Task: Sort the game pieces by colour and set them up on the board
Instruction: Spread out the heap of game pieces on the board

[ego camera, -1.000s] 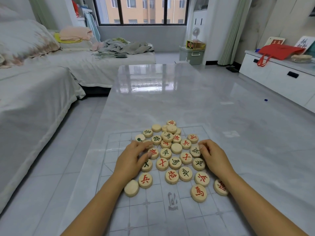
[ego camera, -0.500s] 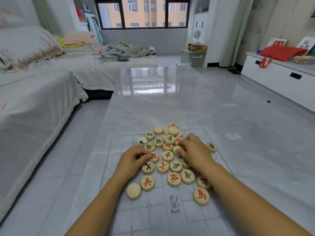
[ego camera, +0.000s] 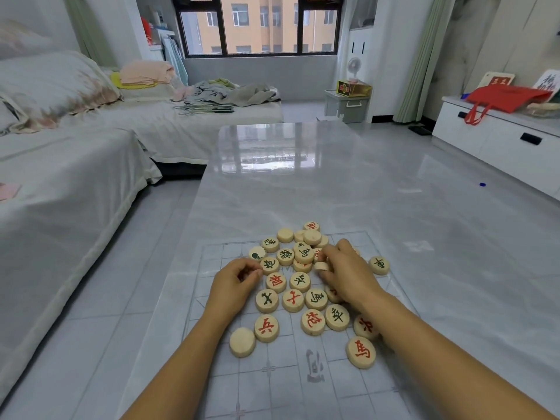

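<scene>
Game pieces [ego camera: 300, 281] are heaped right between the hands: right hand [ego camera: 348, 274] pinches one mid-pile, left hand [ego camera: 233, 283] curls at the left edge, can't tell if it's holding anything.

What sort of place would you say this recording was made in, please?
Most likely a home living room: a cloth-covered sofa with laundry on it, a glossy coffee table carrying the game board, and a low white cabinet.
</scene>
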Demonstrator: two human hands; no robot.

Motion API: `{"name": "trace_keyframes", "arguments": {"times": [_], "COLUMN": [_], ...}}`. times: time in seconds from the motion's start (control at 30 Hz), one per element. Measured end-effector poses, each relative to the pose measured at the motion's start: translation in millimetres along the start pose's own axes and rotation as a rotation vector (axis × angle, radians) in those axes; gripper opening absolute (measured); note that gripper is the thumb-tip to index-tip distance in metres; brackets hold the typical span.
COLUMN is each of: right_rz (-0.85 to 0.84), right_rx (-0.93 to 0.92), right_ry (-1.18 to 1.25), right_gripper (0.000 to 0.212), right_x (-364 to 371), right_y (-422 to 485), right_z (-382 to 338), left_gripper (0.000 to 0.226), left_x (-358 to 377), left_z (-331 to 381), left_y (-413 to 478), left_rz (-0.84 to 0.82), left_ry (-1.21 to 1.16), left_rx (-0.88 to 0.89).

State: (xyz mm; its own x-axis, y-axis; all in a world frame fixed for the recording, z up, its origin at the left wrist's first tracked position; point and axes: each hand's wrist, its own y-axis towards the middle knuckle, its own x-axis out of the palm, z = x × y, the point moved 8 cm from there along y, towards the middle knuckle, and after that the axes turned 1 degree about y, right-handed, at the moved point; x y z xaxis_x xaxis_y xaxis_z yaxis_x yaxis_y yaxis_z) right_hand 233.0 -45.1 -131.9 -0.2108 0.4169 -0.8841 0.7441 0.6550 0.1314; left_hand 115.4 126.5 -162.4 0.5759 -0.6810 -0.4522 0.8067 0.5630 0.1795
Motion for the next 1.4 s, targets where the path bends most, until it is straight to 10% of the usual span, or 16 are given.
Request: {"name": "trace_keyframes", "arguments": {"times": [0.53,0.87,1.27,1.4], "right_rz": [0.041,0.081,0.018,-0.060], "right_rx": [-0.106,0.161,0.053,0.136], "right_ry": [-0.037,-0.147,-0.052,-0.167], "right_gripper": [0.040,0.032,0.040,0.033], "right_x": [15,-16,3,14], "right_y": [24,33,57,77], "right_z": [-19,54,27,26], "left_gripper": [0.008,0.074,0.009,0.026], "left_x": [-2,33,-5,-15], "left_z": [1,16,9,-1], "left_y": [0,-7,-3,-2], "left_rz": [0.033,-0.271,0.058,0.135], "left_ry": [0.021,0.480,0.139,0.047], "left_rx": [-0.025,0.254,0.072,-0.005]}}
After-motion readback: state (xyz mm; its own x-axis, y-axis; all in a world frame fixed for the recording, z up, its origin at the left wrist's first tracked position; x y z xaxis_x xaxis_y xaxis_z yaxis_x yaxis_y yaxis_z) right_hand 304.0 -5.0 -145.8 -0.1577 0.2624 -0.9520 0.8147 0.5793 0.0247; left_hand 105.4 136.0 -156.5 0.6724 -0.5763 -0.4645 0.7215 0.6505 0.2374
